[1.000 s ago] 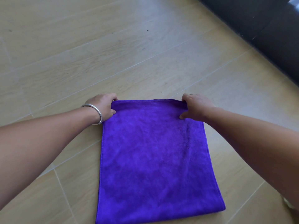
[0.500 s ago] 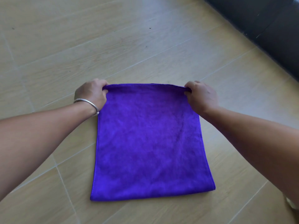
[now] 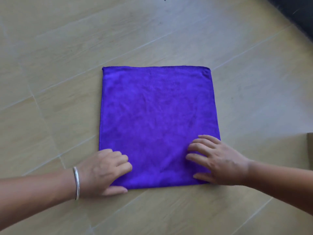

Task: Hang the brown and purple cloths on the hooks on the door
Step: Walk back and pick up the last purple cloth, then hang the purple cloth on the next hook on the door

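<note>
The purple cloth (image 3: 155,119) lies flat on the tiled floor as a neat square. My left hand (image 3: 103,172), with a silver bangle on the wrist, sits at the cloth's near left corner, fingers curled on top and thumb along the near edge, pinching that corner. At the near right corner my right hand (image 3: 218,163) rests on the cloth with its fingers spread and fairly straight. No hooks or door are in view. A brown strip (image 3: 310,150) shows at the right border; I cannot tell whether it is the brown cloth.
Light wood-look floor tiles (image 3: 67,65) fill the view around the cloth. A dark piece of furniture or wall base (image 3: 298,12) crosses the top right corner.
Both hands let go of the cloth's far corners and moved back to its near corners. The cloth, held up by its far edge before, now lies spread flat.
</note>
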Demonstrator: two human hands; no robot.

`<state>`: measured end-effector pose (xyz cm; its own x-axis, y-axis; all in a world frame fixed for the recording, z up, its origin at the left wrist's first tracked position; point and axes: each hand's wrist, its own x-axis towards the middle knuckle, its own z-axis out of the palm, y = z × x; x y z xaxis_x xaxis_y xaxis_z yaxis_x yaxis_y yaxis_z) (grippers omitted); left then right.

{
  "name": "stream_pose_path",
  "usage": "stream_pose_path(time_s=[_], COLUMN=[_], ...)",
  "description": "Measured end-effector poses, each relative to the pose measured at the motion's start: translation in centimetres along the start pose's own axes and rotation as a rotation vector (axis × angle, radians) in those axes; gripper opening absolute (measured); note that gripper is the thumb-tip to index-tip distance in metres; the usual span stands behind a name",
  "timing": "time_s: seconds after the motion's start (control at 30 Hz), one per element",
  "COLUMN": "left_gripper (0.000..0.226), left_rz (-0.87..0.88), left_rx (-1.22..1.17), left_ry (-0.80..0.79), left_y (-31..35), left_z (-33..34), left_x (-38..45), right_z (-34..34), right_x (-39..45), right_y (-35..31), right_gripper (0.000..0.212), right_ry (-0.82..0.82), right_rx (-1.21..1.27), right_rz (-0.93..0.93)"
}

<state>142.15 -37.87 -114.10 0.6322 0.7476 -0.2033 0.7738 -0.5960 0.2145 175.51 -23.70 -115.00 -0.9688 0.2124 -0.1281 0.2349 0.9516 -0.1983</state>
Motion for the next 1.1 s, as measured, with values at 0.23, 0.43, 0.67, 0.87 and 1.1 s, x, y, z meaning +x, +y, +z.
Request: stream_pose_path(time_s=[0.23, 0.43, 0.67, 0.87, 1.1], left_gripper=[0.029, 0.022, 0.030, 0.038, 0.042], left_rz=[0.057, 0.051, -0.318, -0.502, -0.623], left_rx=[0.070, 0.093, -0.012, -0.061, -0.004], left_ry=[0.042, 0.192, 0.176, 0.227, 0.346], left_y=[-0.1, 0.4, 2.8, 3.1, 1.6], left_z=[1.7, 2.3, -1.6, -12.4, -31.2], left_x=[-1.7, -2.8, -4.7, -7.9, -11.5], right_z=[0.7, 0.3, -4.6, -15.9, -35.1], right_x=[-3.8, -3.4, -3.8, -1.5, 1.9], right_y=[0.6, -0.2, -3.7, -4.8, -5.8], right_gripper=[0.035, 0.020, 0.010, 0.015, 0.008], right_ry=[-0.100, -0.047, 0.038, 0.140, 0.167], right_rx=[0.008, -0.049, -0.005, 0.016, 0.006], right_rz=[-0.155, -0.125, 0.342, 0.469, 0.470])
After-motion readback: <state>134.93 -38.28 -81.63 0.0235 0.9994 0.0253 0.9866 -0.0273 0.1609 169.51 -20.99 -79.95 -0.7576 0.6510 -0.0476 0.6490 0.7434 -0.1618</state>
